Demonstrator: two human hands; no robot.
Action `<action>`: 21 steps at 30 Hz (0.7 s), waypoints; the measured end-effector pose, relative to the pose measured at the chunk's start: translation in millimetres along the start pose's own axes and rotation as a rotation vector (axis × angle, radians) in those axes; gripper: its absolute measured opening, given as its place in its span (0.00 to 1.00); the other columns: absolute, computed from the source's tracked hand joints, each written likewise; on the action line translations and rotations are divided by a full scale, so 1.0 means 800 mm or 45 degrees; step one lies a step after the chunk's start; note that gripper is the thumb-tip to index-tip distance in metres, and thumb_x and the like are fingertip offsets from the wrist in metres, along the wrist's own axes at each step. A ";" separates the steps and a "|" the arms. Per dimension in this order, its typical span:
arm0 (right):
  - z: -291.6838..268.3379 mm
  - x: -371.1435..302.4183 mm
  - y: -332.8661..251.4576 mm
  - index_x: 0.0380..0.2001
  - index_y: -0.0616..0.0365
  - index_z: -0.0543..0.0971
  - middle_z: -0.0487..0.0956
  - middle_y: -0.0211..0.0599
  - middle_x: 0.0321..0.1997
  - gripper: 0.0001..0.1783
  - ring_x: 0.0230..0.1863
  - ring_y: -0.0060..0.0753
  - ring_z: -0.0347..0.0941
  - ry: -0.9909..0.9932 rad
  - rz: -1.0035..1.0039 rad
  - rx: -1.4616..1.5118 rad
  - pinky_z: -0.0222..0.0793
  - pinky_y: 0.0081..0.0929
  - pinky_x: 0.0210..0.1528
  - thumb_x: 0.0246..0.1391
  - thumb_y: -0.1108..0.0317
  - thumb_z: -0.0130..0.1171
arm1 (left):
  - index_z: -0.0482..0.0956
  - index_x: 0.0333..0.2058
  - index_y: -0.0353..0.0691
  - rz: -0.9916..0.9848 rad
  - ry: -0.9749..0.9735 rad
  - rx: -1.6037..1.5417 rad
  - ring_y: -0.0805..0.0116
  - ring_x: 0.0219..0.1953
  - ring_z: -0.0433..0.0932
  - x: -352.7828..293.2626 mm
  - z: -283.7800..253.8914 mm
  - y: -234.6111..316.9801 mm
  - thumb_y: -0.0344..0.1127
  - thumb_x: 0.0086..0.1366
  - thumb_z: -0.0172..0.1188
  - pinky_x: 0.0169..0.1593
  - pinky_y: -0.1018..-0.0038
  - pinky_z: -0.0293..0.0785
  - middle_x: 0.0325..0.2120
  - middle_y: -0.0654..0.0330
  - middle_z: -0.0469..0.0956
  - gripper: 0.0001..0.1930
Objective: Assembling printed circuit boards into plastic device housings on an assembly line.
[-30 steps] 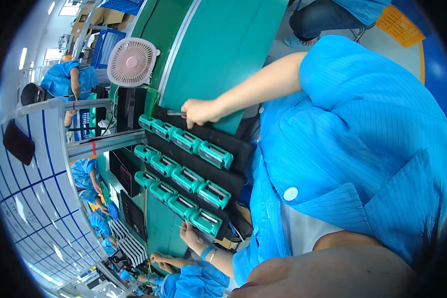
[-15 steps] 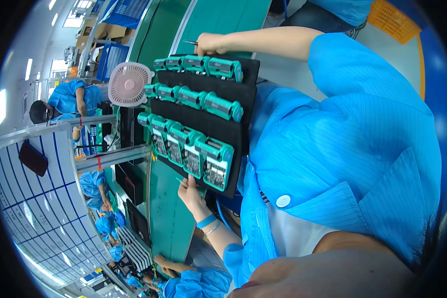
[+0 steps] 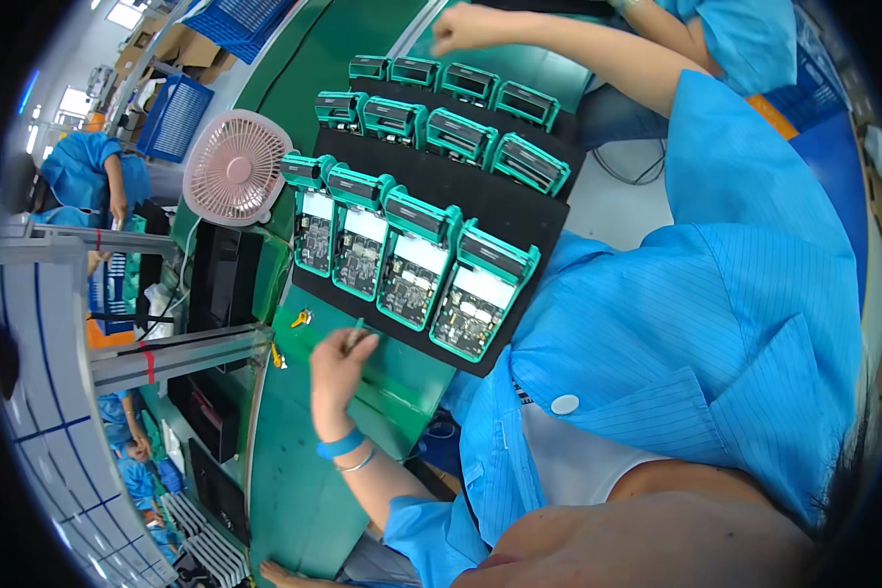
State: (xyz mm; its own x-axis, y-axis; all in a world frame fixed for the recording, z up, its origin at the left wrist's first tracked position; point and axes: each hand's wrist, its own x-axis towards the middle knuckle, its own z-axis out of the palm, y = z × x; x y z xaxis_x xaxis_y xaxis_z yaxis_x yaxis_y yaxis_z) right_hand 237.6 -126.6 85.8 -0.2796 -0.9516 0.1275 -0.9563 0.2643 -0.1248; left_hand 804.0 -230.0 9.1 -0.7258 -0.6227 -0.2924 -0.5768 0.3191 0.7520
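Observation:
A black tray (image 3: 382, 314) holds several green-framed electronic units in three rows. In the lower row, bare circuit boards show in the frames, as on one green-framed unit (image 3: 482, 299). My left hand (image 3: 338, 372), with a blue wristband, is just off the tray's lower edge, over the green table. Its fingers are pinched on a thin, pointed, grey-green piece whose kind I cannot make out. My right hand (image 3: 470, 29) is closed beyond the tray's top edge, slightly blurred. Whatever it may hold is hidden.
A pink fan (image 3: 237, 167) stands left of the tray. Yellow keys or clips (image 3: 302, 318) lie on the green table (image 3: 304, 441). A metal post (image 3: 186, 358) juts in from the left. Co-workers in blue sit along the line, one close at the top right (image 3: 725, 49).
My right hand has moved up and right, away from the tray, and the thin dark tool in it no longer shows. My left hand has come away from the tray's edge. The view has shifted.

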 end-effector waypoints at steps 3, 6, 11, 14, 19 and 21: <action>-0.046 0.054 -0.058 0.34 0.55 0.87 0.84 0.46 0.30 0.14 0.30 0.45 0.80 0.113 -0.211 0.042 0.76 0.44 0.38 0.60 0.57 0.62 | 0.82 0.47 0.30 0.140 0.257 -0.043 0.75 0.33 0.77 0.041 -0.042 0.004 0.36 0.65 0.68 0.39 0.75 0.74 0.32 0.59 0.83 0.17; -0.064 0.071 -0.174 0.38 0.54 0.85 0.83 0.41 0.31 0.17 0.35 0.42 0.79 0.054 -0.509 0.125 0.74 0.41 0.39 0.64 0.52 0.58 | 0.81 0.52 0.31 0.309 0.772 -0.077 0.69 0.37 0.78 0.098 -0.036 -0.001 0.32 0.70 0.63 0.41 0.72 0.75 0.37 0.55 0.81 0.15; -0.046 0.078 -0.321 0.33 0.57 0.79 0.80 0.33 0.36 0.11 0.39 0.45 0.79 -0.045 -0.909 0.045 0.74 0.41 0.41 0.58 0.60 0.61 | 0.86 0.46 0.36 0.496 1.014 0.072 0.64 0.35 0.78 0.137 -0.012 0.011 0.26 0.69 0.62 0.40 0.70 0.76 0.35 0.56 0.78 0.09; -0.022 0.099 -0.356 0.33 0.57 0.81 0.80 0.36 0.35 0.12 0.38 0.45 0.80 -0.119 -1.030 -0.109 0.75 0.42 0.39 0.57 0.59 0.62 | 0.86 0.42 0.37 0.502 1.168 0.123 0.64 0.34 0.79 0.137 -0.004 0.020 0.24 0.65 0.66 0.37 0.69 0.76 0.33 0.58 0.77 0.07; 0.004 0.116 -0.374 0.36 0.53 0.86 0.85 0.42 0.32 0.13 0.37 0.49 0.83 -0.116 -1.154 -0.214 0.78 0.45 0.39 0.49 0.61 0.62 | 0.85 0.39 0.36 0.456 1.166 0.053 0.62 0.34 0.79 0.133 -0.001 0.028 0.24 0.64 0.66 0.38 0.67 0.76 0.33 0.56 0.78 0.05; 0.001 0.119 -0.382 0.36 0.53 0.86 0.85 0.43 0.32 0.13 0.37 0.50 0.83 -0.189 -1.107 -0.253 0.78 0.46 0.38 0.47 0.61 0.62 | 0.84 0.38 0.36 0.535 1.165 0.093 0.60 0.35 0.79 0.134 -0.001 0.027 0.24 0.64 0.66 0.39 0.67 0.76 0.33 0.56 0.78 0.04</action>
State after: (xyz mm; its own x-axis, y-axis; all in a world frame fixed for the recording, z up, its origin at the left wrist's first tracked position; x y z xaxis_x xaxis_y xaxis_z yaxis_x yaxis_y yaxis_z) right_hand 503.8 -297.8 135.4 0.5491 -0.8351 -0.0325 -0.8261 -0.5482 0.1305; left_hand 713.7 -290.6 -5.6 -0.3268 -0.7488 0.5766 -0.3843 0.6627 0.6428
